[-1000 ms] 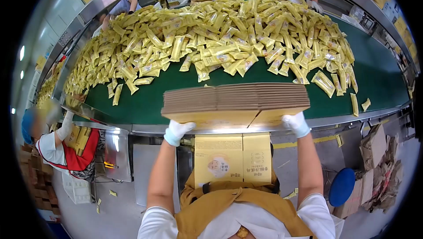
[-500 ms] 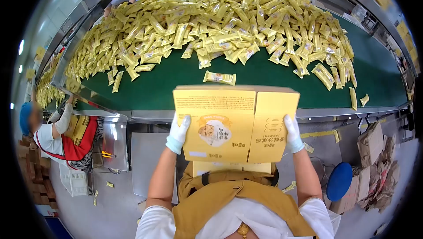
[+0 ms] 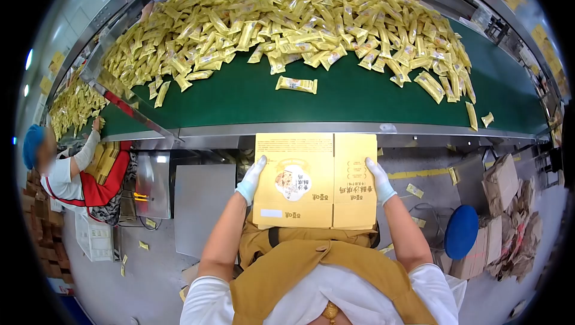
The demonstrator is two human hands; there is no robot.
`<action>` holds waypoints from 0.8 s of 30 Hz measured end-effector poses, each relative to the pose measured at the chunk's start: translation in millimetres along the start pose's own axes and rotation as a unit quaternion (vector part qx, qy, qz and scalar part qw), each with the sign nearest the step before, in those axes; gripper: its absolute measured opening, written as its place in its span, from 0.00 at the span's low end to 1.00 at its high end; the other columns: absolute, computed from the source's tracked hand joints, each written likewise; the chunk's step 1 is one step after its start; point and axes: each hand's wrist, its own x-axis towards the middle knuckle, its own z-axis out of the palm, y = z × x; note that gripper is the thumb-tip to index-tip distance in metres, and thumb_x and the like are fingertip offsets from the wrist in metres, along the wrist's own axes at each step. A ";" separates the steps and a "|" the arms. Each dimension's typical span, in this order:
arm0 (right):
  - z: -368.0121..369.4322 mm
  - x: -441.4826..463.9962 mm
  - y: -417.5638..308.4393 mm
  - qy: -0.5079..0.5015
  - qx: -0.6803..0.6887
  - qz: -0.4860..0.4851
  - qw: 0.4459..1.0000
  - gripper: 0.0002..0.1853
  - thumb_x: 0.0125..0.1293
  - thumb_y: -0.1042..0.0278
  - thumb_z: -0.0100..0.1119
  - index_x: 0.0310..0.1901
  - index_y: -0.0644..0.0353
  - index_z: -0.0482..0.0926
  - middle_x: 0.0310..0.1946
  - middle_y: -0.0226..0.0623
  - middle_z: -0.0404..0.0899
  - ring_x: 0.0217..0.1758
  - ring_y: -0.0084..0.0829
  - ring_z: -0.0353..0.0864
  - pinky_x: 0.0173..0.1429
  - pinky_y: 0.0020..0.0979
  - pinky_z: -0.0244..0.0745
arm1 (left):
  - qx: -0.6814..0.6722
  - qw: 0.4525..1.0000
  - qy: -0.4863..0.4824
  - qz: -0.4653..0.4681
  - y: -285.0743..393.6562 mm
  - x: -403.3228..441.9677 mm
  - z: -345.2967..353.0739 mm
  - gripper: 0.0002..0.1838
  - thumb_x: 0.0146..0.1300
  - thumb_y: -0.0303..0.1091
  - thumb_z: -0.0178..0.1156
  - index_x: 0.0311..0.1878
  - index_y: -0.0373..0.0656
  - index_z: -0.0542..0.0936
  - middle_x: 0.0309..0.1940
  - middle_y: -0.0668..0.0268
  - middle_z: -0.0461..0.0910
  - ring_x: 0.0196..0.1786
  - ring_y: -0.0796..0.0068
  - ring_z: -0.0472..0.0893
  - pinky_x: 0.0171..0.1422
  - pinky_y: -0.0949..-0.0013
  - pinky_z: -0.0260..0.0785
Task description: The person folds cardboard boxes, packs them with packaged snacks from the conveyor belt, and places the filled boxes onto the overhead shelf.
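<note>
Item: flat yellow cartons (image 3: 312, 182), stacked before my lap, my gloved left hand (image 3: 380, 182) grasping the three-o'clock edge, my gloved right hand (image 3: 250, 182) the nine-o'clock edge. Item: single packet (image 3: 296, 85) on green belt (image 3: 239, 106), twelve o'clock of them.

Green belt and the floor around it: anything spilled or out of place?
Yes: several yellow packets lie loose on the floor, some near the blue stool, away from the pile on the belt, so they look dropped.
</note>
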 end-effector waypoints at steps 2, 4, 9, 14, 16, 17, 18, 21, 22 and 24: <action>-10.6 -0.2 15.3 0.020 -0.026 0.005 0.999 0.31 0.74 0.48 0.59 0.66 0.66 0.71 0.56 0.41 0.81 0.55 0.31 0.84 0.56 0.34 0.82 | 0.018 1.000 0.017 -0.009 -9.0 -1.5 -0.8 0.35 0.74 0.58 0.56 0.71 0.41 0.69 0.61 0.59 0.79 0.58 0.68 0.80 0.62 0.64 0.74; -12.2 3.7 17.7 0.040 -0.050 0.005 0.998 0.31 0.72 0.47 0.61 0.64 0.68 0.73 0.54 0.41 0.82 0.53 0.29 0.84 0.55 0.33 0.82 | 0.029 0.999 0.032 -0.014 -14.6 3.5 -4.4 0.36 0.72 0.59 0.59 0.70 0.39 0.70 0.59 0.59 0.80 0.56 0.68 0.81 0.60 0.65 0.75; -4.9 23.0 -5.8 0.090 -0.156 -0.032 0.983 0.34 0.66 0.47 0.70 0.61 0.70 0.74 0.53 0.45 0.81 0.54 0.29 0.82 0.57 0.33 0.79 | 0.120 0.986 0.106 0.052 -13.0 17.3 -4.7 0.39 0.66 0.57 0.67 0.66 0.34 0.69 0.54 0.56 0.80 0.50 0.67 0.82 0.55 0.65 0.76; -9.3 33.2 2.9 0.088 -0.172 -0.126 0.973 0.36 0.67 0.54 0.71 0.65 0.75 0.69 0.56 0.45 0.80 0.58 0.31 0.79 0.62 0.32 0.75 | 0.174 0.954 0.177 0.165 -45.9 45.5 -23.5 0.46 0.62 0.45 0.74 0.72 0.31 0.58 0.57 0.54 0.79 0.53 0.68 0.81 0.57 0.67 0.76; -15.0 34.0 6.6 0.066 -0.164 -0.107 0.978 0.36 0.69 0.56 0.68 0.68 0.74 0.67 0.59 0.44 0.79 0.60 0.30 0.79 0.63 0.31 0.74 | 0.139 0.963 0.159 0.170 -29.9 28.9 -2.6 0.48 0.62 0.41 0.74 0.74 0.32 0.54 0.59 0.53 0.78 0.56 0.68 0.80 0.59 0.67 0.74; -17.5 32.9 10.1 0.064 -0.172 -0.103 0.978 0.36 0.69 0.56 0.68 0.68 0.73 0.67 0.59 0.44 0.79 0.60 0.30 0.78 0.63 0.31 0.73 | 0.123 0.966 0.151 0.169 -25.6 22.1 3.8 0.49 0.62 0.39 0.75 0.75 0.33 0.52 0.60 0.53 0.77 0.57 0.68 0.79 0.60 0.68 0.74; -18.3 31.7 9.4 0.060 -0.182 -0.100 0.976 0.36 0.70 0.56 0.67 0.69 0.73 0.67 0.59 0.43 0.79 0.60 0.30 0.78 0.64 0.31 0.73 | 0.108 0.974 0.115 0.161 -34.1 34.6 -9.6 0.45 0.64 0.36 0.72 0.76 0.34 0.55 0.62 0.54 0.77 0.60 0.68 0.78 0.62 0.68 0.73; -19.9 30.6 10.4 0.039 -0.181 -0.095 0.978 0.35 0.71 0.55 0.66 0.70 0.71 0.67 0.60 0.42 0.78 0.62 0.30 0.77 0.65 0.32 0.72 | 0.139 0.982 0.025 0.125 -35.1 47.5 -27.5 0.39 0.66 0.37 0.71 0.74 0.35 0.62 0.61 0.57 0.78 0.60 0.69 0.79 0.63 0.67 0.73; -20.8 30.7 10.6 0.026 -0.169 -0.084 0.982 0.35 0.70 0.54 0.66 0.70 0.70 0.67 0.61 0.42 0.78 0.63 0.30 0.77 0.66 0.32 0.72 | 0.126 0.987 0.019 0.095 -31.5 51.6 -32.0 0.37 0.66 0.39 0.70 0.72 0.35 0.64 0.61 0.58 0.79 0.59 0.69 0.79 0.62 0.66 0.73; -25.6 31.8 3.8 -0.012 -0.136 -0.050 0.989 0.36 0.70 0.51 0.65 0.69 0.70 0.68 0.60 0.42 0.78 0.62 0.31 0.78 0.66 0.33 0.73 | 0.098 0.995 0.006 0.034 -21.2 63.3 -36.2 0.34 0.67 0.42 0.69 0.70 0.36 0.68 0.60 0.59 0.79 0.59 0.68 0.80 0.61 0.65 0.74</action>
